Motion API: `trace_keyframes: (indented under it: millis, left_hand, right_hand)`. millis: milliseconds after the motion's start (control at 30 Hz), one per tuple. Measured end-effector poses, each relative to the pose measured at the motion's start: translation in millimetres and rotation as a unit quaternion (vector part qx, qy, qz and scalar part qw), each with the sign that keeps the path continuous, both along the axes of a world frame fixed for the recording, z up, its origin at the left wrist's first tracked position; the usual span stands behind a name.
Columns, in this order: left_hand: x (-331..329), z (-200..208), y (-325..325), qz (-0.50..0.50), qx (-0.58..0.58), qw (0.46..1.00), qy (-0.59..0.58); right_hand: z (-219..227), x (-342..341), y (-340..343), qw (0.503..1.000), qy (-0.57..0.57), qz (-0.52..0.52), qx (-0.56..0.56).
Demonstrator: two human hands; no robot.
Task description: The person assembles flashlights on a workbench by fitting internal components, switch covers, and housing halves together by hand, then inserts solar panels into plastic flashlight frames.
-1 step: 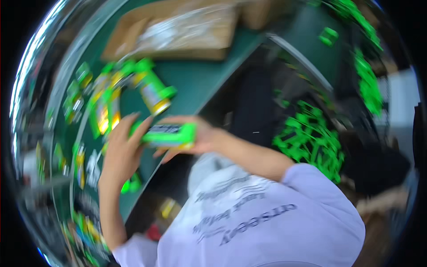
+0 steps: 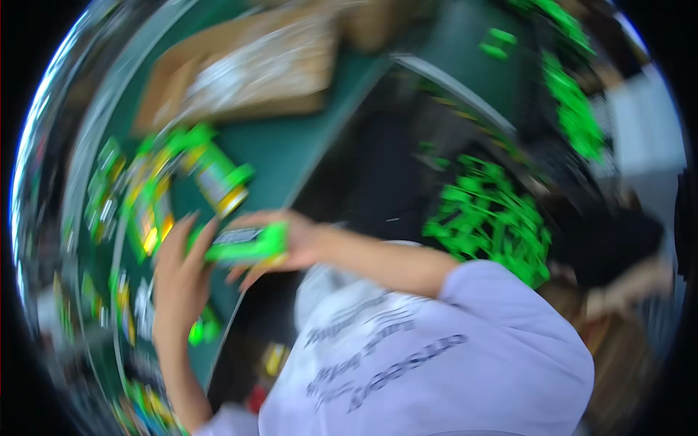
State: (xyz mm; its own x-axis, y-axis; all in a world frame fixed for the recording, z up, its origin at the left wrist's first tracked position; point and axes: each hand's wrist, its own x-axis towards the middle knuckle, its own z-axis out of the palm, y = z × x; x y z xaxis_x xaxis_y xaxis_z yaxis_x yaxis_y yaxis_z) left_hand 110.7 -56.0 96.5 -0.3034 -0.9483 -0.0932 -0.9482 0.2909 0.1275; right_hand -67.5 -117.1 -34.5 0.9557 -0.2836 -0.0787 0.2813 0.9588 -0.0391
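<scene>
A bright green oblong thing [image 2: 251,245] with a dark label on top and yellow along its lower edge is held level between my hands. Its exact kind is blurred. My right hand [image 2: 299,236] grips its right end, thumb behind and fingers below. At its left end my left hand [image 2: 182,265] closes on it, with fingers pointing away from me. Just beyond, on the green table [image 2: 273,160], lies a similar green, yellow and silver piece [image 2: 217,178]. More such pieces [image 2: 151,207] lie in a cluster beside it.
A cardboard box [image 2: 291,105] with clear plastic wrap inside sits at the far side. A heap of green plastic parts [image 2: 494,218] lies to my right. Farther right are more green parts [image 2: 574,109] and a single green piece [image 2: 498,43]. Another person's arm [image 2: 629,287] shows at right.
The view has swung, so the table, box and heap sit farther left in the picture. My hands and the held green thing appear lower and more left; the grip looks unchanged.
</scene>
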Motion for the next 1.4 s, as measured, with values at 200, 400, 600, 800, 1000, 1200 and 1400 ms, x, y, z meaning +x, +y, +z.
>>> trace_keyframes:
  millis: [200,400,600,800,1000,1200,1400]
  left_hand:
    - [-17.8,7.8,16.8,0.010,-0.036,0.996,-0.078]
    - [-33.5,3.1,-6.4,-0.046,-0.042,0.990,-0.124]
    - [-37.3,11.6,-19.4,-0.117,-0.043,0.985,-0.122]
    - [-33.3,8.6,-15.3,-0.027,-0.084,0.996,-0.025]
    - [-52.2,-23.6,-7.2,0.203,-0.133,0.909,0.339]
    - [-101.9,-29.7,-7.1,0.304,-0.074,0.879,0.360]
    - [-91.2,-42.8,25.7,0.341,-0.084,0.850,0.393]
  right_hand:
    - [-20.1,33.7,6.2,0.997,-0.062,0.015,-0.040]
    - [-28.1,11.1,-6.7,0.995,-0.045,-0.024,-0.083]
    - [-3.7,-20.7,-5.6,0.999,0.019,0.013,-0.035]
    - [11.8,-9.5,-3.3,0.978,0.101,-0.122,-0.133]
    - [17.7,-6.6,0.0,0.934,0.146,-0.270,-0.182]
    - [22.5,-16.6,-9.3,0.940,0.123,-0.261,-0.180]
    - [29.3,3.2,19.8,0.952,0.071,-0.227,-0.192]
